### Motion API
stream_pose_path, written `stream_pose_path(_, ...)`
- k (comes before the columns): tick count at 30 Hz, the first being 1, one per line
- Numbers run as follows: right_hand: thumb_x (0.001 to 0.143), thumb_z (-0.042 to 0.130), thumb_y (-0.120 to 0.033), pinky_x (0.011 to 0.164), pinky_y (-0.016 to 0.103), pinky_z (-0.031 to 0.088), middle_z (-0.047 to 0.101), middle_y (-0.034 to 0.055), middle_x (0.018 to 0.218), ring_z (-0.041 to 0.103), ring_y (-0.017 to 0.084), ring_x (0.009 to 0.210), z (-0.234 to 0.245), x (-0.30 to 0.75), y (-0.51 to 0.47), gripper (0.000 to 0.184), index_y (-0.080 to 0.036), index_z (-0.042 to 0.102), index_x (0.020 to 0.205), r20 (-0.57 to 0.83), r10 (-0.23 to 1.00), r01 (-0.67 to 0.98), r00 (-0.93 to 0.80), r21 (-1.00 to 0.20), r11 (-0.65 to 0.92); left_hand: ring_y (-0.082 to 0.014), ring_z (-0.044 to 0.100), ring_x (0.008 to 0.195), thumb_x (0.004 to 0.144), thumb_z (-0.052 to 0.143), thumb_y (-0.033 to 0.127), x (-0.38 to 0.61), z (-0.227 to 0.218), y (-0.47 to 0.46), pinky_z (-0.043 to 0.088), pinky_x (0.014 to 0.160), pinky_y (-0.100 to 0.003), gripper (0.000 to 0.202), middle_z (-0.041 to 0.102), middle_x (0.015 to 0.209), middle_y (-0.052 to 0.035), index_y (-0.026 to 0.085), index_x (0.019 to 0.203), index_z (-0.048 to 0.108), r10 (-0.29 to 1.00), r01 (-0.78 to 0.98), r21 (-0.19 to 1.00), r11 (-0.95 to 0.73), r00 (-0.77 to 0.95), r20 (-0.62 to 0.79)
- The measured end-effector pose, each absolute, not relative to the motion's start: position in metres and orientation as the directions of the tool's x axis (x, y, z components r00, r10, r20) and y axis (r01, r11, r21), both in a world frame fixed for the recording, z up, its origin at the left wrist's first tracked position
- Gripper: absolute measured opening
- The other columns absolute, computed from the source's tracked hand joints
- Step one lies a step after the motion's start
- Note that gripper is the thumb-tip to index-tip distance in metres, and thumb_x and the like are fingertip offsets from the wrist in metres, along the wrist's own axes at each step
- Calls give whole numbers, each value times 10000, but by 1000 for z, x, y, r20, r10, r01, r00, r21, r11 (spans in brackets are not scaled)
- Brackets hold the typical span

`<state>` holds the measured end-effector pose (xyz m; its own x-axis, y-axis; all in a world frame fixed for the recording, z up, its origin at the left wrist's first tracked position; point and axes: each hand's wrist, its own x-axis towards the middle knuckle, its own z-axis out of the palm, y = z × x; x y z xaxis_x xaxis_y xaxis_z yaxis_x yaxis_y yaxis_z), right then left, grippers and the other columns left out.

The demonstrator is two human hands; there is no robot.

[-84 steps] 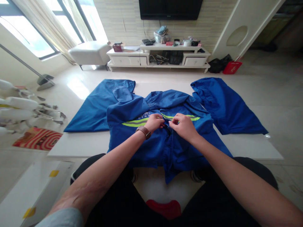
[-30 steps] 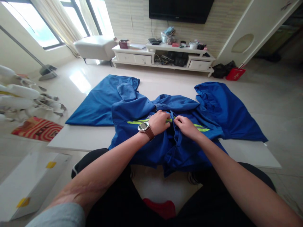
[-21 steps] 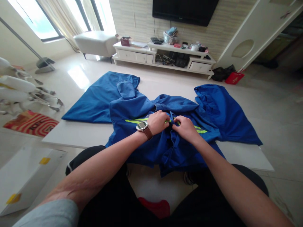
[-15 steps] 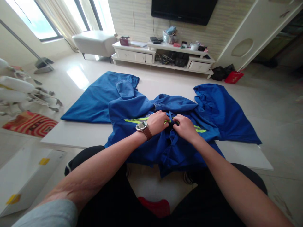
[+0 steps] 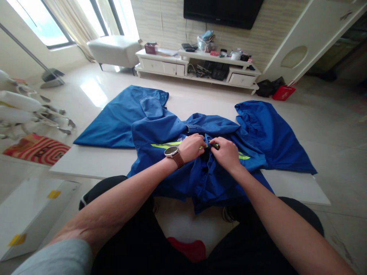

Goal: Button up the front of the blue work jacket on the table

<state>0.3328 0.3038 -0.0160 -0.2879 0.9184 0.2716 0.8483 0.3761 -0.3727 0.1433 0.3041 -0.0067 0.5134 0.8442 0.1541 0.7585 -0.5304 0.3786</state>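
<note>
A blue work jacket (image 5: pixel 160 133) with a yellow-green reflective stripe (image 5: pixel 162 145) lies spread on a low white table (image 5: pixel 94 162), sleeves out to both sides. My left hand (image 5: pixel 191 147), a brown-strapped watch on its wrist, is closed in a pinch on the left front edge at chest height. My right hand (image 5: pixel 226 152) is closed in a pinch on the right front edge, almost touching the left hand. What sits between the fingertips is hidden. The hem hangs over the table's near edge above my black-trousered legs.
A white TV cabinet (image 5: pixel 197 68) with clutter stands at the far wall under a black TV (image 5: pixel 222 11). A white bench (image 5: pixel 113 47) is far left, a red bag (image 5: pixel 282 92) far right. A red patterned mat (image 5: pixel 34 149) and white box (image 5: pixel 25 215) lie at left.
Both hands have stayed pinched together at the jacket front, shifting slightly up along the opening. The fabric below them has bunched a little. The view has tilted slightly.
</note>
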Motion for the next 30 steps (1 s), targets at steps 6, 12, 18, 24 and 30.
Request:
stream_pose_path(6, 867, 611, -179, 718, 319, 421, 759, 23, 1011, 679, 227, 892, -18, 334, 308, 207, -252, 783, 958, 288, 913, 823, -288, -412, 390, -253, 615, 1006, 856, 573, 197, 143, -10, 304, 494, 874, -352, 253, 705, 980, -87, 214, 980, 792, 846, 764, 365, -532, 502, 182)
stream_pose_path(12, 844, 730, -249, 728, 311, 409, 745, 43, 939, 656, 224, 856, -14, 338, 317, 68, -202, 749, 889, 170, 894, 782, -414, -437, 445, -239, 652, 1032, 866, 558, 226, 143, -4, 302, 509, 813, -319, 294, 728, 1021, -53, 263, 1032, 799, 907, 820, 388, -420, 393, 151)
stream_pose_path(18, 847, 666, -208, 675, 298, 367, 721, 30, 884, 620, 196, 783, -12, 336, 315, 54, -202, 718, 859, 172, 900, 783, -400, -447, 434, -234, 658, 1058, 866, 545, 222, 144, 1, 301, 526, 841, -317, 349, 730, 1060, -40, 275, 1115, 783, 906, 820, 385, -424, 392, 162)
stream_pose_path(24, 854, 571, -164, 660, 300, 343, 711, 27, 947, 622, 193, 823, -10, 335, 312, 140, -215, 701, 869, 210, 876, 793, -435, -372, 483, -230, 658, 1038, 864, 537, 196, 142, 1, 302, 532, 876, -318, 340, 728, 1044, -55, 242, 1090, 787, 874, 786, 384, -485, 453, 177)
stream_pose_path(30, 904, 570, -248, 648, 310, 347, 731, 20, 1027, 636, 209, 836, -11, 335, 309, 171, -247, 731, 962, 268, 910, 868, -317, -303, 392, -229, 663, 1029, 858, 555, 188, 143, -3, 301, 532, 929, -317, 333, 733, 1028, -77, 217, 1086, 796, 839, 745, 389, -541, 510, 190)
